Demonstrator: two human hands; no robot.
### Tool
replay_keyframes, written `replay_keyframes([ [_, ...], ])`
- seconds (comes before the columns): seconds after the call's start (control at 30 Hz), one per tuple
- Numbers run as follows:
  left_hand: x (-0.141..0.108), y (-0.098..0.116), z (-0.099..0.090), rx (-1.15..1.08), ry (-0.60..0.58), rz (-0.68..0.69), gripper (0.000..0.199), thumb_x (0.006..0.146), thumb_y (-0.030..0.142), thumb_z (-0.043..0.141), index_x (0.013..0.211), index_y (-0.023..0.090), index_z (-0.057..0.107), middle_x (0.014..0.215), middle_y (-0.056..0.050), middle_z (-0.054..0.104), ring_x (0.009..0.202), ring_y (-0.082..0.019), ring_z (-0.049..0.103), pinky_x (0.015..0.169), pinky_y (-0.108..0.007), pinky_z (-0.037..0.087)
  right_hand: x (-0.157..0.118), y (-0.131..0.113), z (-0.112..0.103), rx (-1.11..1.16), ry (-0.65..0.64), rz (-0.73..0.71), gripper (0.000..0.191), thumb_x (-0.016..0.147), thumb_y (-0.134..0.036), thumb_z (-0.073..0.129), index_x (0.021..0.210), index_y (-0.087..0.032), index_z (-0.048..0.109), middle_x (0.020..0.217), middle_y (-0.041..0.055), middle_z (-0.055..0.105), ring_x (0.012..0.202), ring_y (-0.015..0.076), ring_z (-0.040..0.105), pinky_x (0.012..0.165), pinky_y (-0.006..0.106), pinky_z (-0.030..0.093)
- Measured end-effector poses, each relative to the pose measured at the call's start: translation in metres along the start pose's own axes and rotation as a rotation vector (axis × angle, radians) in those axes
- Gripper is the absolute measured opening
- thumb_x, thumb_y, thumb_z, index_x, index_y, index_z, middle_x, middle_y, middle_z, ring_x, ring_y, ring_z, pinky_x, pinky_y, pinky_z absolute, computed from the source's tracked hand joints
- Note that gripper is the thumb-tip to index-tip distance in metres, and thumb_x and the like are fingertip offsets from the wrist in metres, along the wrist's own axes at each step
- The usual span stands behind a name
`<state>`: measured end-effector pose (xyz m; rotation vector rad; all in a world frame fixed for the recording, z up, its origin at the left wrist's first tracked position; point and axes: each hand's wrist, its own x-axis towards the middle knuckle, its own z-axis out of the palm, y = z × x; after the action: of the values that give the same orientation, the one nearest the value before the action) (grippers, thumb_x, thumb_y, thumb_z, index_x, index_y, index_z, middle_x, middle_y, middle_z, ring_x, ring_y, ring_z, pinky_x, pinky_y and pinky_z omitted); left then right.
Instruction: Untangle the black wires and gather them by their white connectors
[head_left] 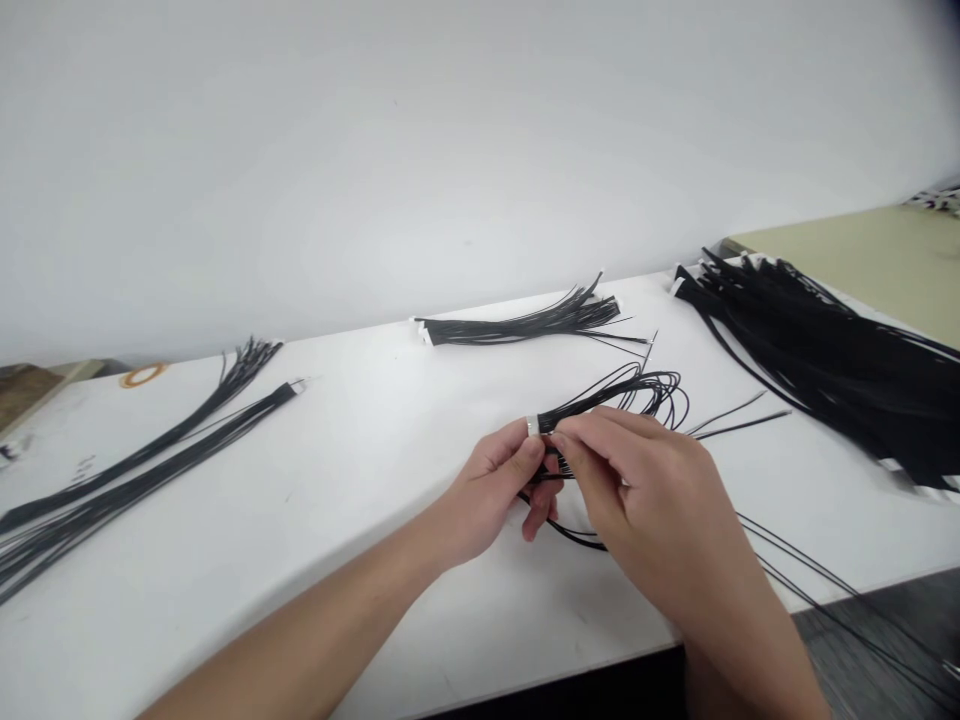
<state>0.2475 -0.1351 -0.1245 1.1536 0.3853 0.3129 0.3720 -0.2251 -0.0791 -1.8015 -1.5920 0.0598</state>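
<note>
Near the middle of the white table, my left hand (504,478) grips a white connector (533,425) with a bundle of black wires (660,388) running from it and looping to the right. The fingertips of my right hand (637,465) are pinched together close beside the connector, at the end of a thin black wire. The exact wire tip is mostly hidden by the fingers. Loose wires pass under my right wrist and hang over the table's front edge at the right.
Behind lies another black wire bundle (517,328) with a white connector. Two long bundles (157,470) stretch across the left side, near an orange ring (142,375). A large pile of black wires (817,370) covers the right side. A white wall (450,150) stands behind the table.
</note>
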Motion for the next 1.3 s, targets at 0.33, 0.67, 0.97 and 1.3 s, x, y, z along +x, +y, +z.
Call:
replay_keyframes([
  [0.33,0.001,0.0,0.0,-0.031,0.009,-0.003,0.029,0.093,0.042,0.038,0.081,0.017,0.046,0.058,0.004,0.044,0.043,-0.005,0.046,0.046,-0.019,0.037,-0.005,-0.007,0.01,-0.163,0.106,-0.068,0.024,0.081,-0.005,0.045,0.06,-0.018,0.043,0.056,-0.0058,0.047,0.051,0.0083,0.035,0.066,0.023,0.03],
  [0.67,0.001,0.0,-0.001,-0.043,-0.013,-0.004,0.028,0.092,0.041,0.041,0.079,0.017,0.047,0.06,0.003,0.046,0.046,-0.006,0.046,0.046,-0.019,0.038,-0.006,-0.009,0.015,-0.206,0.145,-0.101,0.026,0.081,-0.003,0.044,0.059,-0.018,0.042,0.055,-0.0056,0.043,0.05,0.0092,0.031,0.066,0.025,0.029],
  [0.97,0.0,0.004,-0.001,-0.094,-0.004,-0.036,0.028,0.092,0.042,0.042,0.08,0.017,0.047,0.059,0.004,0.045,0.043,-0.005,0.045,0.046,-0.019,0.037,-0.003,-0.006,0.007,-0.052,0.044,-0.001,0.016,0.086,-0.012,0.048,0.075,-0.019,0.057,0.066,-0.0039,0.059,0.058,0.0088,0.05,0.065,0.025,0.035],
  [1.3,0.0,0.005,0.0,-0.088,-0.026,-0.01,0.028,0.092,0.04,0.041,0.082,0.016,0.05,0.063,0.003,0.05,0.044,-0.005,0.048,0.05,-0.021,0.039,-0.006,-0.003,0.0,-0.006,0.077,0.034,0.008,0.084,-0.016,0.053,0.08,-0.02,0.059,0.073,-0.0036,0.059,0.062,0.008,0.05,0.061,0.022,0.039],
])
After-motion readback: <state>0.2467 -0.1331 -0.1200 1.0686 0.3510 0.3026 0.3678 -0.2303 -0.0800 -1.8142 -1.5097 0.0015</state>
